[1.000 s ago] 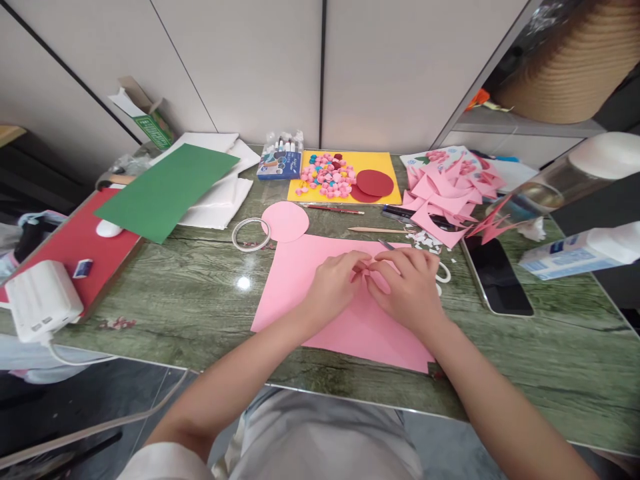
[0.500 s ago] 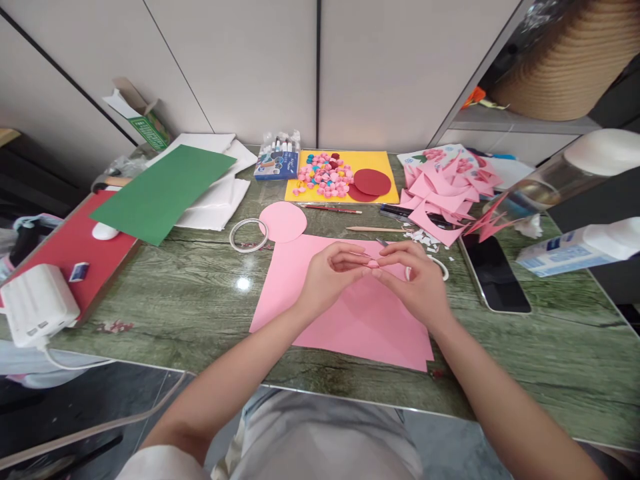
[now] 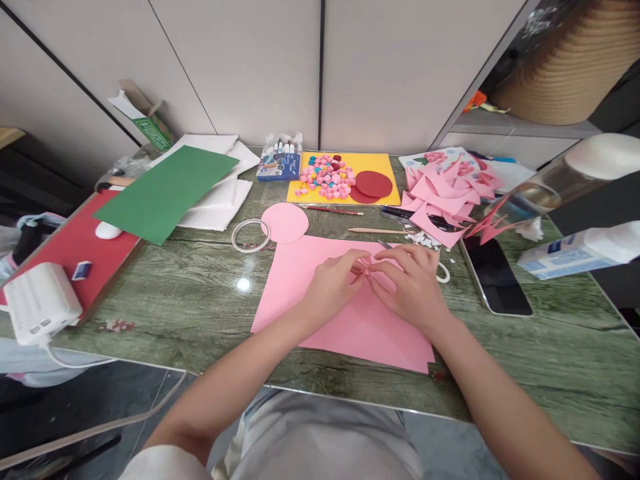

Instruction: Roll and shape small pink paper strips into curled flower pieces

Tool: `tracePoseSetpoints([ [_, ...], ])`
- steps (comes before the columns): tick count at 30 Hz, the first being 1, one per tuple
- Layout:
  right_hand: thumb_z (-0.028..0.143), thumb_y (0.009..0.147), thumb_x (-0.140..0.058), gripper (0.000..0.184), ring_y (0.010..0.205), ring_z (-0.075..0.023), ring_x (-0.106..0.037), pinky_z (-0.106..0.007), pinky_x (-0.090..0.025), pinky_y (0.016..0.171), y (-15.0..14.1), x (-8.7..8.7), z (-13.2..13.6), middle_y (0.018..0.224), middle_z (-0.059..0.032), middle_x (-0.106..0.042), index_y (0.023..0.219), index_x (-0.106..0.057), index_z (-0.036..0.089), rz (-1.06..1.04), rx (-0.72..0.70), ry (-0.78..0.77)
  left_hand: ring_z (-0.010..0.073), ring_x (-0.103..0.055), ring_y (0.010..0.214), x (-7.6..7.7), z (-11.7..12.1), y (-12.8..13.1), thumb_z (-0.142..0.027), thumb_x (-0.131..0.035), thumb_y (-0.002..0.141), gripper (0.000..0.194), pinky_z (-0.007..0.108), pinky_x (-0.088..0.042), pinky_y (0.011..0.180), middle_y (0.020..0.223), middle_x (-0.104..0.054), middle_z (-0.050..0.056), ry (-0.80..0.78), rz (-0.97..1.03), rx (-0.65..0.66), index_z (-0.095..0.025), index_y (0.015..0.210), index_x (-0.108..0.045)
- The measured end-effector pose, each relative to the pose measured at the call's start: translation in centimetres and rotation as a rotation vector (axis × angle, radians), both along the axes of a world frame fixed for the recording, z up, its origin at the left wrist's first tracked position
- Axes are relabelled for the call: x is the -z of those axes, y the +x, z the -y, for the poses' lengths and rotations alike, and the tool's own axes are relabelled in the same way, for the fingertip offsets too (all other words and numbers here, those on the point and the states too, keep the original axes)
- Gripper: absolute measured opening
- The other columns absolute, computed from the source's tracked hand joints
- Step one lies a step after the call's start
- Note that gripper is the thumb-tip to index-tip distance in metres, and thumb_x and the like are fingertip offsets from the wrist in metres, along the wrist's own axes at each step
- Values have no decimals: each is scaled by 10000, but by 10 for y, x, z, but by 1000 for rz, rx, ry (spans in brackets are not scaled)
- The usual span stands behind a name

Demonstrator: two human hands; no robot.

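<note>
Both hands have sunk back onto the pink sheet (image 3: 345, 320), left hand (image 3: 333, 285) and right hand (image 3: 413, 283) pinching a tiny pink scrap (image 3: 367, 264), largely hidden by curled fingertips.

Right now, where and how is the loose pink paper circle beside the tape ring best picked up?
Probably by the pink circle's far-right rim, from above with a pinch. It lies flat; its near edge touches the big pink sheet and the tape ring crowds its left.

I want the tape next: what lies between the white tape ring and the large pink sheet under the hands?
In the head view, a pink paper circle lies between the white tape ring and the large pink paper sheet.
</note>
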State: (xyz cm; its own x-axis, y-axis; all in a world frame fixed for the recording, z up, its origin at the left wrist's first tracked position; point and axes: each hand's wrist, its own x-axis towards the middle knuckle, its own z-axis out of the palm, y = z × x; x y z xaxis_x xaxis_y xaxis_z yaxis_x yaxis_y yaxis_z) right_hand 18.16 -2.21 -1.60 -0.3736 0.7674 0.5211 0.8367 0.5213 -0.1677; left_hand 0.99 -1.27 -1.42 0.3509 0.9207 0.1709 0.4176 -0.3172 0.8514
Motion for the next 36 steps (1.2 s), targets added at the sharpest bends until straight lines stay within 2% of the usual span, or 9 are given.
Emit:
tracePoseSetpoints([
  [4, 259, 749, -635, 56, 947, -215, -495, -401, -326, 812, 1, -2, -2, 930, -16, -646, 805, -635, 255, -129, -1, 25, 120, -650, 841, -3, 0, 0, -86, -561, 746, 314, 270, -503, 801, 951, -663, -4, -61, 208, 5, -230, 1023, -537],
  [10, 279, 754, -632, 57, 922, -202, -518, -398, -398, 824, 0, -9, -1, 915, -18, -612, 804, -659, 281, -397, -1, -126, 156, -653, 826, 0, -3, 1, -131, -678, 675, 345, 315, -512, 813, 843, -675, 53, -300, 605, -6, -162, 995, -554],
  [15, 317, 756, -630, 55, 908, -197, -530, -400, -419, 824, -3, -7, -1, 890, -20, -595, 763, -656, 270, -535, 21, -238, 174, -656, 825, 3, -5, 3, -185, -730, 628, 370, 337, -514, 793, 823, -685, 54, -436, 711, -39, -152, 958, -565],
  [18, 335, 749, -634, 73, 915, -200, -526, -404, -412, 828, -3, -4, -2, 915, -22, -595, 755, -650, 264, -499, 24, -267, 177, -658, 809, 7, -6, 4, -186, -732, 621, 375, 339, -515, 778, 811, -688, 57, -458, 697, -58, -147, 951, -558],
  [22, 314, 745, -626, 61, 959, -224, -496, -415, -376, 814, -2, -2, -2, 971, -29, -597, 770, -645, 261, -299, 45, -192, 162, -657, 793, 11, -6, 4, -134, -677, 660, 334, 319, -512, 775, 794, -679, 46, -318, 539, -78, -155, 969, -552],
  [26, 242, 743, -604, 72, 978, -245, -474, -419, -320, 794, -4, 2, 1, 1001, -30, -613, 809, -627, 257, -80, 83, -69, 141, -650, 808, 12, -3, 4, -90, -587, 718, 315, 285, -498, 777, 847, -679, 18, -90, 248, -73, -196, 1013, -551],
  [31, 225, 765, -572, 102, 978, -246, -487, -441, -283, 826, -8, 5, 4, 1002, -28, -638, 858, -601, 256, 50, 67, 25, 166, -621, 888, 13, 0, 4, -55, -510, 757, 335, 336, -461, 845, 968, -674, 10, 180, -107, -59, -236, 1035, -557],
  [33, 213, 766, -573, 114, 974, -242, -496, -446, -281, 833, -6, 4, 4, 988, -18, -649, 861, -605, 266, 37, 49, 66, 167, -617, 898, 13, 1, 4, -63, -513, 761, 324, 335, -458, 855, 974, -669, 16, 222, -95, -61, -231, 1035, -557],
  [36, 213, 756, -596, 135, 969, -239, -502, -442, -298, 823, -3, 1, 4, 968, -12, -652, 863, -623, 289, -60, 39, 96, 133, -630, 837, 9, 1, 3, -100, -541, 767, 279, 287, -488, 806, 1020, -646, 22, 157, 87, -54, -219, 1019, -559],
])
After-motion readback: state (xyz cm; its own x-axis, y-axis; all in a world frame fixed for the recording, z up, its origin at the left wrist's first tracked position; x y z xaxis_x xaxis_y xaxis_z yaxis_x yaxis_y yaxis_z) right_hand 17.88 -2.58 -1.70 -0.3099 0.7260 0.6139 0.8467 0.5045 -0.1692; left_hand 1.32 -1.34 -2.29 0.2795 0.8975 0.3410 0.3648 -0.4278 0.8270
